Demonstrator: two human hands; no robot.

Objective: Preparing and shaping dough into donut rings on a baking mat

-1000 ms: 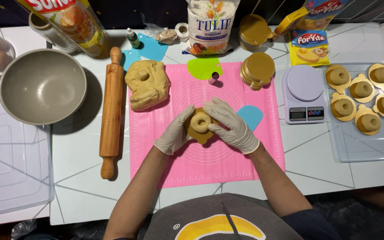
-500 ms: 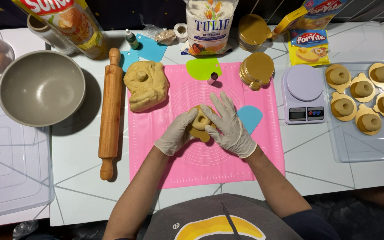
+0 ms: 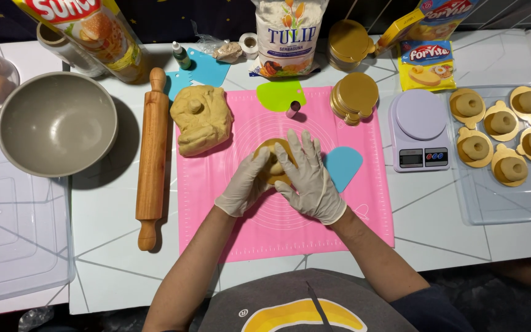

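Note:
Both hands wear pale gloves and meet over the middle of a pink silicone mat (image 3: 216, 209). My left hand (image 3: 247, 184) cups the left side of a small tan dough piece (image 3: 273, 152). Lying flatter, my right hand (image 3: 308, 178) covers the dough's right side with its fingers spread. Only the top edge of the piece shows between the hands. A bigger lump of the same dough (image 3: 201, 118) rests on the mat's upper left corner.
A wooden rolling pin (image 3: 153, 154) lies left of the mat, beside a grey bowl (image 3: 56, 123). A blue scraper (image 3: 344, 166), a small metal cutter (image 3: 293, 110), gold discs (image 3: 354, 97), a scale (image 3: 419, 129) and a tray (image 3: 505, 203) of shaped dough pieces sit to the right. Packages line the back.
The dough piece has shifted slightly away from me on the mat. My right hand has flattened over it with fingers spread, while my left hand stays cupped at its side.

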